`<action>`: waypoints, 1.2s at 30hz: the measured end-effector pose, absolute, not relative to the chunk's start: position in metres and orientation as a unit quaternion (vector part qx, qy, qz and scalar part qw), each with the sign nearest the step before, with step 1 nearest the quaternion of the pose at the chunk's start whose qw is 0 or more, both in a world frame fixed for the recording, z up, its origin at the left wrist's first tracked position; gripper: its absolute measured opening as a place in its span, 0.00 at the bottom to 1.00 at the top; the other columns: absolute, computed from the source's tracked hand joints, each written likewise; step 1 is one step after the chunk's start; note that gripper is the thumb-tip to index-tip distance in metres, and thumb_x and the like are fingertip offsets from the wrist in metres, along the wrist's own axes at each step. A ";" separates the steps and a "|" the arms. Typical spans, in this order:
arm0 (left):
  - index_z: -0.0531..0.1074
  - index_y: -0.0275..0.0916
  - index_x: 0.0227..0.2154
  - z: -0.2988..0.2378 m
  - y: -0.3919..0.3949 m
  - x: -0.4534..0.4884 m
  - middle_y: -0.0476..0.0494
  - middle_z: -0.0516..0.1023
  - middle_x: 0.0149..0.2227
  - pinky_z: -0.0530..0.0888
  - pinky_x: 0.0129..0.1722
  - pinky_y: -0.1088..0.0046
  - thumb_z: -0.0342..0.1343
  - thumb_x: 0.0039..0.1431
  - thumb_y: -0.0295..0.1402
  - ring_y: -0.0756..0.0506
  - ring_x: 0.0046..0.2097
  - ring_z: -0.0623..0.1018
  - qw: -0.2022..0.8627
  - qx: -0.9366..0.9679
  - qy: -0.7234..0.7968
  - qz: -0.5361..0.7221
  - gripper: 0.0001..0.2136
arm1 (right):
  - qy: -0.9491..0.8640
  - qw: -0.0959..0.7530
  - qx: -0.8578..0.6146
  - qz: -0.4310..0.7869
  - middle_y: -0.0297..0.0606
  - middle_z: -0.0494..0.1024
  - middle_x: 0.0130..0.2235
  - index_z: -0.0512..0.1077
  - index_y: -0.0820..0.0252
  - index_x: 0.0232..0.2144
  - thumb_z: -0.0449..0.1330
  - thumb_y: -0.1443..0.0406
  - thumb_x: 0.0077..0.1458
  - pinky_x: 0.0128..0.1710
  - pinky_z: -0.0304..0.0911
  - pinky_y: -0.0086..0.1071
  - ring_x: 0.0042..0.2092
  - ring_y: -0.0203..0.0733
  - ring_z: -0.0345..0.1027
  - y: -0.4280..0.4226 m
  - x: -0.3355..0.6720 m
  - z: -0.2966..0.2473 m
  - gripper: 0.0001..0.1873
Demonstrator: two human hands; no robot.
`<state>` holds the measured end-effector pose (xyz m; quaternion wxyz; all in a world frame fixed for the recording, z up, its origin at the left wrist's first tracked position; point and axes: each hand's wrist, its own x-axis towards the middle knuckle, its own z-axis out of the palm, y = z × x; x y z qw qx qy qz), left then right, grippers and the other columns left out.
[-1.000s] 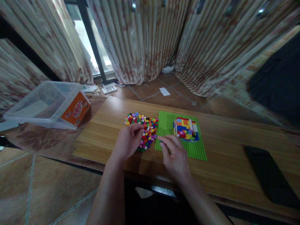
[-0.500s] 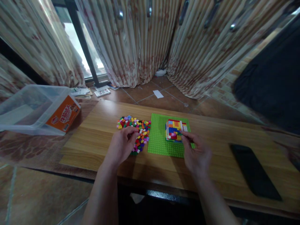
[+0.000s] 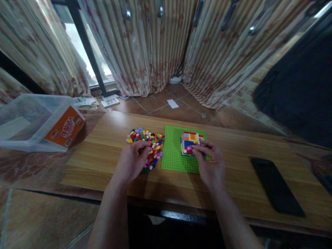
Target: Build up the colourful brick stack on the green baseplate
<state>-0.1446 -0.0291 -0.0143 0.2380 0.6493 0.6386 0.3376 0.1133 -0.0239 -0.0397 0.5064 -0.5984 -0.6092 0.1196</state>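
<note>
A low block of multicoloured toy bricks [image 3: 190, 139] stands on a green studded baseplate [image 3: 171, 152]. My right hand [image 3: 211, 162] reaches over the near right part of this block, thumb and fingertips closed together at its top. They are pinched on a small toy brick, now mostly hidden by the fingers. To the left of the baseplate lies a pile of loose small bricks [image 3: 157, 140] in many colours. Above the pile's near left side is my left hand [image 3: 132, 159], thumb and forefinger pinched together. What sits between those fingertips is too small to make out.
A clear plastic bin [image 3: 33, 138] with an orange label stands left of the wooden board [image 3: 90, 155]. On the board's right side lies a black phone [image 3: 277, 186]. Striped curtains [image 3: 166, 52] hang behind, and papers [image 3: 110, 102] lie on the tiled floor.
My right hand has moved a little left and further over the brick block, its fingers now covering the block's right part. My left hand stays pinched by the pile. The view has shifted slightly.
</note>
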 end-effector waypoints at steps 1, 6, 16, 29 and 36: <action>0.79 0.39 0.39 -0.014 -0.029 -0.145 0.45 0.83 0.35 0.72 0.36 0.72 0.53 0.61 0.35 0.46 0.34 0.80 0.236 0.650 0.638 0.338 0.10 | -0.608 0.507 -0.598 0.121 0.39 0.74 0.47 0.82 0.50 0.33 0.64 0.60 0.56 0.54 0.61 0.49 0.51 0.47 0.66 -0.024 0.113 -0.040 0.06; 0.79 0.40 0.39 -0.013 -0.029 -0.144 0.46 0.83 0.32 0.71 0.32 0.72 0.53 0.61 0.35 0.46 0.31 0.79 0.242 0.643 0.644 0.336 0.11 | -0.603 0.519 -0.590 0.136 0.39 0.74 0.48 0.82 0.50 0.32 0.65 0.59 0.55 0.55 0.60 0.49 0.51 0.48 0.66 -0.022 0.112 -0.039 0.06; 0.79 0.39 0.39 -0.013 -0.029 -0.145 0.46 0.83 0.32 0.70 0.32 0.73 0.53 0.60 0.34 0.47 0.30 0.78 0.236 0.644 0.646 0.336 0.11 | -0.588 0.531 -0.588 0.161 0.41 0.74 0.50 0.81 0.53 0.37 0.66 0.58 0.52 0.57 0.60 0.50 0.53 0.48 0.67 -0.020 0.117 -0.039 0.11; 0.79 0.40 0.38 -0.016 -0.030 -0.146 0.47 0.82 0.30 0.69 0.30 0.73 0.53 0.61 0.36 0.47 0.29 0.77 0.232 0.648 0.643 0.336 0.10 | -0.530 0.564 -0.608 0.176 0.44 0.74 0.48 0.79 0.58 0.38 0.66 0.58 0.50 0.55 0.62 0.47 0.52 0.47 0.69 -0.009 0.109 -0.043 0.14; 0.79 0.39 0.38 -0.015 -0.030 -0.146 0.46 0.83 0.33 0.71 0.32 0.73 0.53 0.61 0.36 0.47 0.31 0.78 0.244 0.645 0.640 0.338 0.10 | -0.503 0.586 -0.607 0.191 0.42 0.75 0.47 0.79 0.58 0.35 0.67 0.58 0.47 0.54 0.63 0.46 0.51 0.46 0.69 -0.007 0.106 -0.043 0.13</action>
